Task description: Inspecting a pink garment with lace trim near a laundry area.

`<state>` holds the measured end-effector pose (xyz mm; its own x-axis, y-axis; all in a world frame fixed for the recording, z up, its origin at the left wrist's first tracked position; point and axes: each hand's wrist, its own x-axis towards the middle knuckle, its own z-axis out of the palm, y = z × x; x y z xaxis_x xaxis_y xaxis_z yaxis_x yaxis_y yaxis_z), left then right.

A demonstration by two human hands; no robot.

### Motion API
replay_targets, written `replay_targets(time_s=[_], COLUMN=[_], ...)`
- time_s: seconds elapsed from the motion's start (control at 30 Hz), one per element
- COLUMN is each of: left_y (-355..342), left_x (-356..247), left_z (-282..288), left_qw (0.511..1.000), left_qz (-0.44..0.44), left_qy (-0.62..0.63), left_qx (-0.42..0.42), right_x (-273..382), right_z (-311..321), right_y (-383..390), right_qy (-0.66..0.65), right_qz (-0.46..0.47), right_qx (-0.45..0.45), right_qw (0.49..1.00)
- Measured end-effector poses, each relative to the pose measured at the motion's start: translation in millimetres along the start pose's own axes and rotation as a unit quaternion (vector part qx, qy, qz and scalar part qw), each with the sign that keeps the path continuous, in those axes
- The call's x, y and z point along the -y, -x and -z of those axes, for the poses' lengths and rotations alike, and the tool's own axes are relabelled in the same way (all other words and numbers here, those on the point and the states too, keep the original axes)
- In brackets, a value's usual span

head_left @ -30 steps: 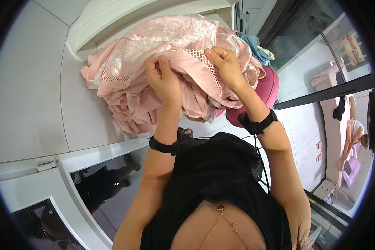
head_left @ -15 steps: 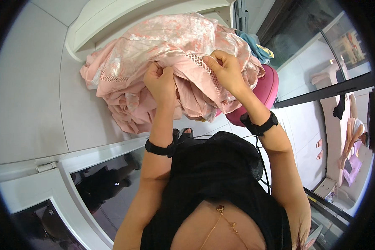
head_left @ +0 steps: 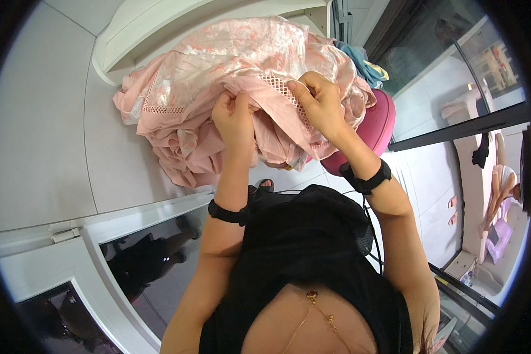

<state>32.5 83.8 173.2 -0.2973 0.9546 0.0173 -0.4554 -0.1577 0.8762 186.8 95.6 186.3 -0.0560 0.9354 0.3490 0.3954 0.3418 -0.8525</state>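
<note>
A large bundle of pink bedding fabric (head_left: 236, 50), patterned in white and pink with lattice lace trim and plain pink borders, lies heaped in front of me. My left hand (head_left: 233, 118) is closed on the folded plain edge of the fabric, its fingertips pinching the cloth. To the right, my right hand (head_left: 318, 103) grips the fabric beside the lace strip, thumb against the cloth. A band of plain pink border stretches between both hands and hangs down below them. Deep folds hide the underside of the bundle.
Behind the bundle stands a white curved shelf unit (head_left: 121, 38). A pink round-edged basin or stool (head_left: 379, 124) sits at its right, with teal cloth (head_left: 360, 64) above. Lower left is a white-framed glass door (head_left: 94, 259); at right, a black-framed glass partition (head_left: 460, 127).
My left hand has shifted slightly right and along the fabric edge, closer to my right hand. The right hand has stayed nearly in place, and the bundle has barely moved.
</note>
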Motion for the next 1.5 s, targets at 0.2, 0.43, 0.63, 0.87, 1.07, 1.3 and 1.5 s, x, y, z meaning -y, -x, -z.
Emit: replay_targets(time_s=[0.2,0.43,0.63,0.87,1.07,1.3,1.5], left_y=[-8.6,-6.1,2.7,-8.7,-6.6,4.5,-16.8], left_x=[27.8,-13.7,-37.7,-31.8,-52.9,-56.0,-45.6], left_z=[12.1,-16.6,-46.7,-35.5,-58.1,-51.8,-46.7], left_qw=[0.99,0.918,0.986,0.993,0.993,0.727,0.746], left_qz=[-0.048,-0.24,-0.116,-0.041,0.016,-0.41,-0.286], left_qy=[-0.085,-0.29,-0.094,-0.083,-0.084,-0.529,-0.457], left_qx=[-0.1,-0.127,0.069,0.075,0.08,0.153,0.391], right_x=[23.8,23.5,26.7,30.6,6.5,-3.1,-6.4], right_z=[-13.1,-0.5,20.2,28.2,26.4,59.0,76.3], right_y=[15.1,-3.1,-35.7,-3.9,35.1,27.4,26.9], right_qy=[0.091,0.018,-0.059,0.001,0.1,-0.061,-0.112], right_qz=[0.204,0.169,0.049,0.079,0.12,-0.004,0.017], right_qx=[-0.017,-0.022,-0.032,-0.113,0.034,0.059,0.117], right_qw=[0.975,0.985,0.997,0.991,0.987,0.996,0.987])
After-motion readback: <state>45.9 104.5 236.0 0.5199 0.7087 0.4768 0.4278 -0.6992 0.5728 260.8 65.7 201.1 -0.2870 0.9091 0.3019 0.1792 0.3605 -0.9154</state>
